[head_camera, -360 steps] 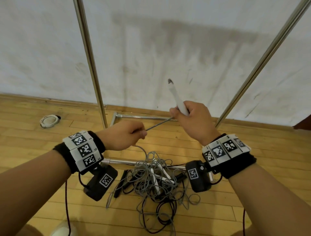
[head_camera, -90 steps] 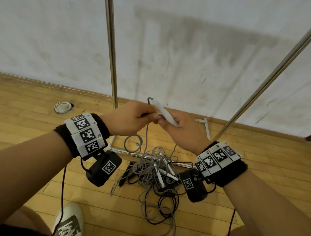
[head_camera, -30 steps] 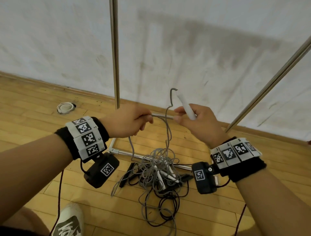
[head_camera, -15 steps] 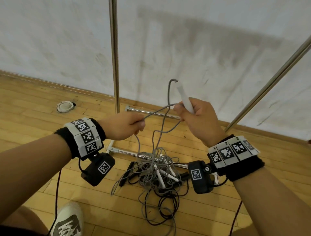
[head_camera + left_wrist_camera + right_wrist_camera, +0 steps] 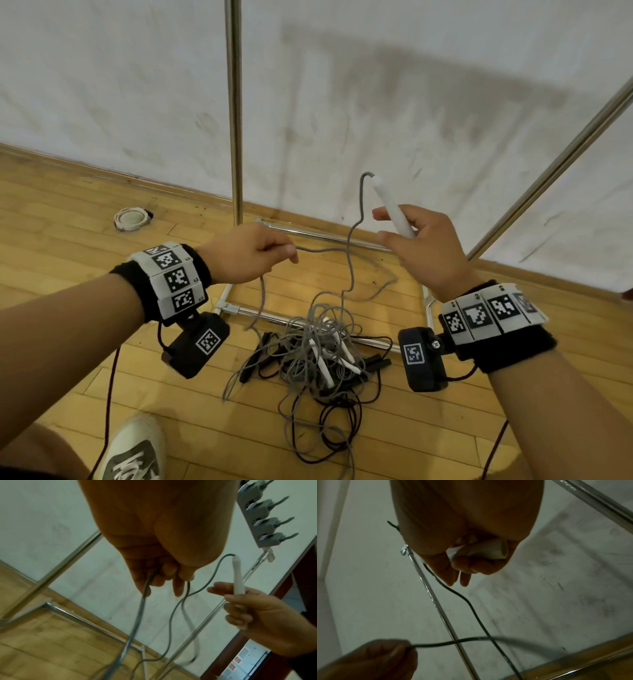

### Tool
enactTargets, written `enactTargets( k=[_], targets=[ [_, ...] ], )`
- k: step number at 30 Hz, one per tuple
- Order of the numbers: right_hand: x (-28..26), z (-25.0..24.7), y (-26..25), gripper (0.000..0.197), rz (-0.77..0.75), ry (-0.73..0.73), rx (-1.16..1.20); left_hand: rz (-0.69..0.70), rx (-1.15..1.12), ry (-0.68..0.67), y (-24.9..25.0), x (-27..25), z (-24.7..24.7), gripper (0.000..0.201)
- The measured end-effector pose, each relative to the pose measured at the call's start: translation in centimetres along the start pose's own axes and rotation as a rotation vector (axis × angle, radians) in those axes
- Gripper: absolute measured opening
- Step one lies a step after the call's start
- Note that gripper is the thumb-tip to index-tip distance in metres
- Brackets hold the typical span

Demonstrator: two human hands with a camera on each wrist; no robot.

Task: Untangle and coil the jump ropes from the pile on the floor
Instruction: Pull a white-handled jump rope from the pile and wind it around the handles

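i hold the white handle point(image 5: 390, 209) in my right hand point(image 5: 421, 250), the lower fingers wrapped round its shaft and the index finger extended forward. the handle is tilted up and away so that the grey rope point(image 5: 352, 240) leaves its top end and drops clear of my wrist. my left hand point(image 5: 246, 253) is closed in a pinch on the same grey rope, level with the right hand and a little apart from it; in the left wrist view the cord passes through the curled fingers point(image 5: 161, 577) and hangs down on both sides. i judge this spacing serves to measure off one loop of cord between the hands for coiling.

the rest of the rope runs down to the pile point(image 5: 318, 353), which lies on the wooden floor point(image 5: 68, 212) below and between my hands, against the base bar of a metal rack point(image 5: 234, 102). grey and black cords and several white handles are still knotted together there. most of the task remains, by my estimate. a coiled white item point(image 5: 132, 218) lies well apart, near the wall.
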State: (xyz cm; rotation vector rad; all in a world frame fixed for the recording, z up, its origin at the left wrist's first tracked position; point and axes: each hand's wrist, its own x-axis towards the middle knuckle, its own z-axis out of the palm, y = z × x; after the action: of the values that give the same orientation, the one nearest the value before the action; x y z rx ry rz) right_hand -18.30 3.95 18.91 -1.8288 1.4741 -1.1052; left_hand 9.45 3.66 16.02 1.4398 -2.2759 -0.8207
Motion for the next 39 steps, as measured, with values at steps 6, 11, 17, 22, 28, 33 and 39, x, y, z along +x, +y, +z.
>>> enactTargets(
  k=[6, 11, 17, 22, 28, 33, 39],
  targets=[
    [-1.6, 2.9, -0.9, 0.021, -0.031, -0.207, -0.03, 0.215, -0.033, 0.108, 4.0, 0.0, 0.2, 0.023],
    [-2.0, 3.7, -1.7, 0.01, -0.108, -0.237, 0.019, 0.268, -0.043, 0.171, 5.2, 0.1, -0.4, 0.024],
    [-1.1, 2.1, -2.0, 0.022, -0.091, -0.17, 0.04, 0.133, -0.004, -0.02, 3.0, 0.0, 0.0, 0.021],
    [-0.6, 0.2, -2.2, 0.011, -0.008, -0.14, 0.29, 0.026, 0.143, -0.211, -0.2, 0.0, 0.5, 0.029],
    [0.4, -1.6, -1.3, 0.014, 0.032, -0.001, 0.274, -0.018, 0.158, -0.219, -1.1, 0.1, -0.2, 0.026],
    [0.3, -0.5, 0.1, 0.016, 0.065, 0.028, 0.012, 0.038, 0.093, -0.07, 0.2, 0.6, -0.8, 0.02],
    [-0.7, 1.4, -0.7, 0.049, -0.135, 0.046, -0.122, 0.136, 0.16, -0.046, 3.7, 0.8, -1.0, 0.029]
  ],
)
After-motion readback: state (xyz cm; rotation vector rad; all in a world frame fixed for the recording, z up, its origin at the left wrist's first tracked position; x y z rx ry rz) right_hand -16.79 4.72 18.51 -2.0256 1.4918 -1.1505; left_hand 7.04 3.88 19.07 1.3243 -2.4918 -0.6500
